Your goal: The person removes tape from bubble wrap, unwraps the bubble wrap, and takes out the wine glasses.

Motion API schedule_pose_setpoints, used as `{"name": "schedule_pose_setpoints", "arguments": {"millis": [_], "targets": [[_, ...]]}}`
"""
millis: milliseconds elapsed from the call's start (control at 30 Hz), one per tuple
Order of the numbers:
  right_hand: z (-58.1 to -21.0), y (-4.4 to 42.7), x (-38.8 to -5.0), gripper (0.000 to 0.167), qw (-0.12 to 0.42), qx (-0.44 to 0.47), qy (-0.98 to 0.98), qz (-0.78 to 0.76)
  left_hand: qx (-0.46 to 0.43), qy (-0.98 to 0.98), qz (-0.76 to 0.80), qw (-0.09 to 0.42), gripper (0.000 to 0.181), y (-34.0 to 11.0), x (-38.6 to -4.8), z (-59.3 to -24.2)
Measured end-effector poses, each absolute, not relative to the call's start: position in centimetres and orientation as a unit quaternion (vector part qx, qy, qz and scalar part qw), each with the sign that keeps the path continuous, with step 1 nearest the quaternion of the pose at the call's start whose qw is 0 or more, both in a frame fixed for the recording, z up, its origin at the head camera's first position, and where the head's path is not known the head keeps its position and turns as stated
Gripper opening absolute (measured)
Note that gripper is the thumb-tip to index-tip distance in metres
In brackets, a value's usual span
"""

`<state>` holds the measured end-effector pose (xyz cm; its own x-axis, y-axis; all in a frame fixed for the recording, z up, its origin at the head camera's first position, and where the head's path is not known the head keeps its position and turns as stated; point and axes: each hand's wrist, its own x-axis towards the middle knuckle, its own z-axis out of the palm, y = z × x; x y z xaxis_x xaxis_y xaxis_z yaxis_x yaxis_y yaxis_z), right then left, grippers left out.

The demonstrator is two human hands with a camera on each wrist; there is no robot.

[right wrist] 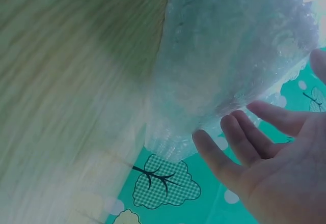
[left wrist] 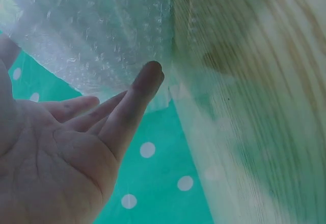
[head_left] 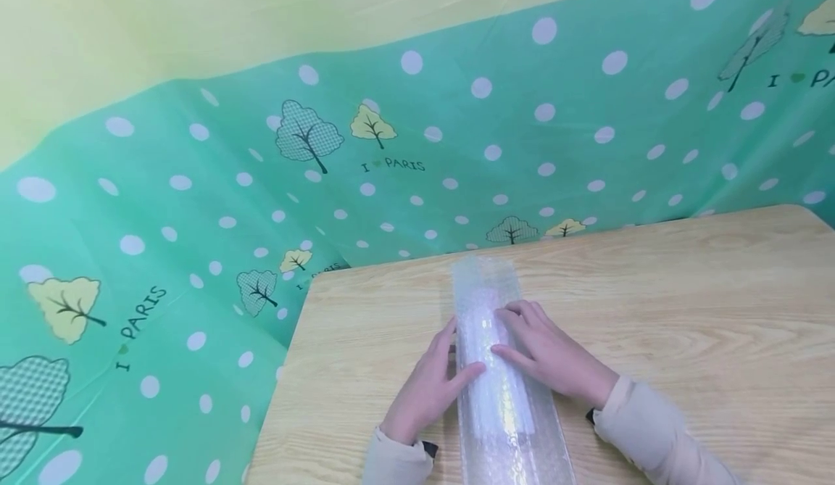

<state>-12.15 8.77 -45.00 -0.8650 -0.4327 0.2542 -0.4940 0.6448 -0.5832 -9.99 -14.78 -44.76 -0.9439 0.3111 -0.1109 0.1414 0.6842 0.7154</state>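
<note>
A long strip of clear bubble wrap lies on the wooden table, running away from the person. Its middle is folded or rolled round something whitish, and I cannot tell whether anything else is inside. On its left side is my left hand, its thumb over the top and its fairly straight fingers against the edge. My right hand touches the top and right side of the bundle with spread, slightly bent fingers. Bubbles show clearly on the wrap in the left wrist view.
The light wooden table extends to the right of the wrap. Behind it and on the left hangs a green cloth with white dots, trees and lettering. The wrap's far end lies near the table's back edge.
</note>
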Motion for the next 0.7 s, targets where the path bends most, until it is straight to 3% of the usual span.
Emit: {"name": "schedule_pose_setpoints", "arguments": {"millis": [700], "targets": [[-45.0, 8.13, -11.74, 0.054, 0.086, 0.257, -0.906, 0.326, 0.127, 0.895, 0.411, 0.12, 0.093, -14.85, -9.94, -44.83]]}}
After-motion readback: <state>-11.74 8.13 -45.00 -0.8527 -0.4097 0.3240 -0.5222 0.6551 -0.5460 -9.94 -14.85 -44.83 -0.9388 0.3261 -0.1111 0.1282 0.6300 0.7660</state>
